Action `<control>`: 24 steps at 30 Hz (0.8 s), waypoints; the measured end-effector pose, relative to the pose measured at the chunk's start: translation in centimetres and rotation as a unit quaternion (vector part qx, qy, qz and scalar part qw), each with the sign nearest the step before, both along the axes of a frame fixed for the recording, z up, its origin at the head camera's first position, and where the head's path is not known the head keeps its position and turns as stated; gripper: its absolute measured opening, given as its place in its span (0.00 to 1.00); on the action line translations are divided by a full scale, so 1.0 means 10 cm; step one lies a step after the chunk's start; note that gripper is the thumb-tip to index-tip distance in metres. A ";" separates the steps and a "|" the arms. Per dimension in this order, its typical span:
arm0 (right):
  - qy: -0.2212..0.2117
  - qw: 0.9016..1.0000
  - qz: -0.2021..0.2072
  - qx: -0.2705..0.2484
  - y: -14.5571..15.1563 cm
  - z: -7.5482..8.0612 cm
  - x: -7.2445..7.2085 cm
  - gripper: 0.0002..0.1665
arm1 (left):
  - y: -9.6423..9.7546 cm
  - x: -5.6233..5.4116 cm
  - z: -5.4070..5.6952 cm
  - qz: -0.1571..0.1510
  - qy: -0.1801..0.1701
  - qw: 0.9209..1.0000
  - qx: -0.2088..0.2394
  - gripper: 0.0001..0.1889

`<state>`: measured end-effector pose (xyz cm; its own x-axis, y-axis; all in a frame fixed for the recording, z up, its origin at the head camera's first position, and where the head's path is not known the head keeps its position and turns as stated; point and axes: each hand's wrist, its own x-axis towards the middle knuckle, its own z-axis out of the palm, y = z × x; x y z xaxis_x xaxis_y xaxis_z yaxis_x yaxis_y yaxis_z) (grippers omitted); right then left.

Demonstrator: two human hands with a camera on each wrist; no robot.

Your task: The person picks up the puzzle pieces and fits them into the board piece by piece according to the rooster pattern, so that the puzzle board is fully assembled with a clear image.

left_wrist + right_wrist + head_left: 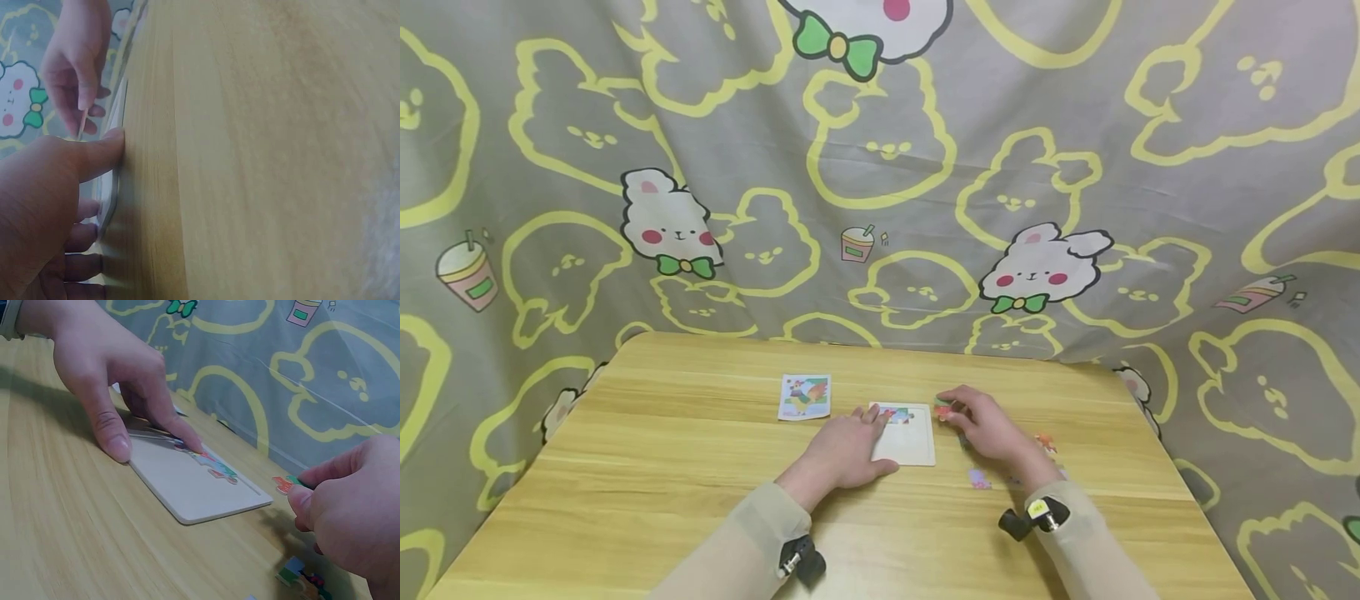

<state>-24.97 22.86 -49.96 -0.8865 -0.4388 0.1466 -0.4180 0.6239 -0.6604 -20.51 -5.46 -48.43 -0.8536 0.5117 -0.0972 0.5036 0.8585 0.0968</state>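
A white puzzle board (904, 450) lies on the table, with joined jigsaw pieces (898, 415) along its far edge. My left hand (846, 450) rests at the board's left side. Its index fingertip presses the joined pieces, and the thumb (115, 440) touches the near left edge of the board. Just off the board's far right corner, my right hand (988, 427) pinches a red and green puzzle piece (285, 484) between thumb and index finger, above the table. Its other fingers are partly hidden in the right wrist view.
A picture card of a colourful bird (805, 396) lies left of the board. Loose pieces lie near the right forearm, among them a purple one (979, 478) and an orange one (1045, 443). A patterned curtain (917, 225) hangs behind the wooden table (662, 450).
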 end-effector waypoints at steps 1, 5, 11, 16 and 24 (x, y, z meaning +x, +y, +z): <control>-0.001 1.000 0.001 -0.004 -0.01 -0.01 0.00 0.21 | 0.00 0.00 0.00 0.000 -0.001 1.000 -0.001 0.47; 0.001 1.000 0.010 -0.014 -0.07 -0.03 -0.01 0.21 | -0.01 0.00 0.00 0.000 0.000 1.000 -0.003 0.47; 0.019 0.999 0.027 -0.018 -0.15 -0.05 -0.02 0.21 | 0.00 0.00 0.01 -0.002 0.001 1.000 -0.002 0.47; 0.014 0.999 0.028 -0.018 -0.22 -0.06 -0.03 0.22 | 0.00 0.00 0.00 -0.001 0.002 1.000 -0.004 0.47; 0.027 0.999 0.033 0.009 -0.31 -0.09 -0.05 0.21 | 0.00 -0.01 -0.03 -0.002 0.012 1.000 -0.010 0.47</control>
<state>-25.45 19.77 -50.89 -0.8467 -0.4989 0.1850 -0.4934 0.6059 -0.6241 -20.64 -5.50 -48.72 -0.8533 0.5141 -0.0872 0.5097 0.8576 0.0686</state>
